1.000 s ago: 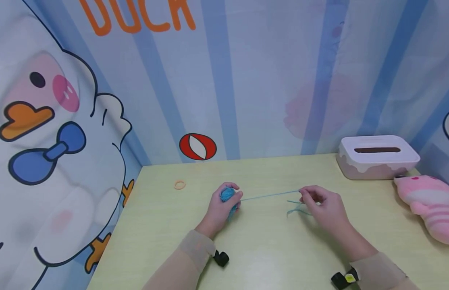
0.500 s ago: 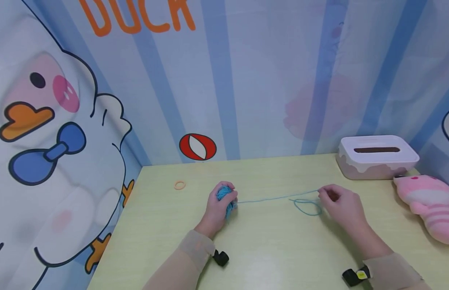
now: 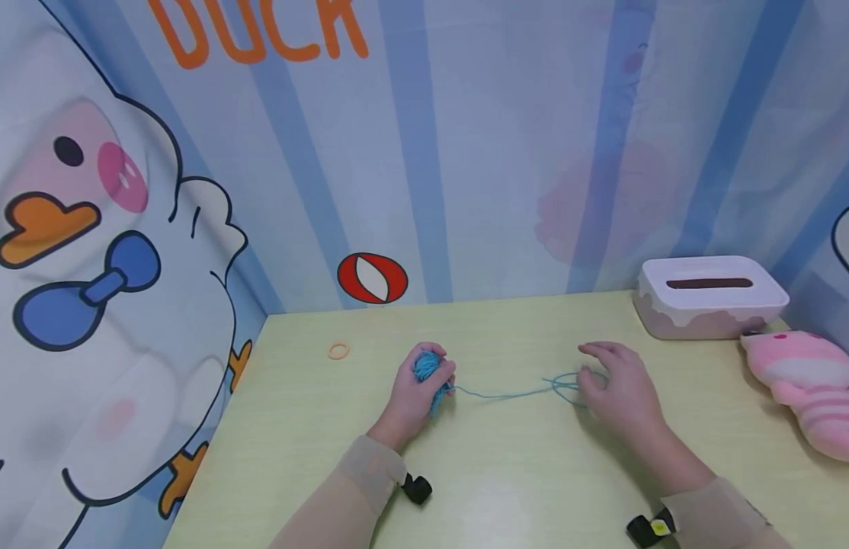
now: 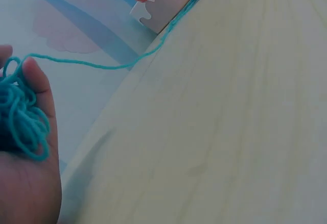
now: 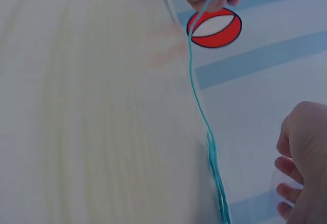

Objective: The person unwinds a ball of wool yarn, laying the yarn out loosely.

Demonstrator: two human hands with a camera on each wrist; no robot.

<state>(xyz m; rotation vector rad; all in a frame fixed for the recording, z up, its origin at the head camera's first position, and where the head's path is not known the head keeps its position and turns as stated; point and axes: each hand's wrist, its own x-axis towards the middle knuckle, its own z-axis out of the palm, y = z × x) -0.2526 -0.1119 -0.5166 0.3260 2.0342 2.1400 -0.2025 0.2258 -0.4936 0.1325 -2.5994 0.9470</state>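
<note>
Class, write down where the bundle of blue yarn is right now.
In the head view, the bundle of blue yarn is in the person's left hand, below and right of the red ball printed on the backdrop.

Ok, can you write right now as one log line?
left hand: holds blue yarn bundle; right hand: holds nothing; strand: slack, from bundle toward right hand; orange ring: on table

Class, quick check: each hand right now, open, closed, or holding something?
Left hand: holding the bundle of blue yarn.
Right hand: open, holding nothing.
</note>
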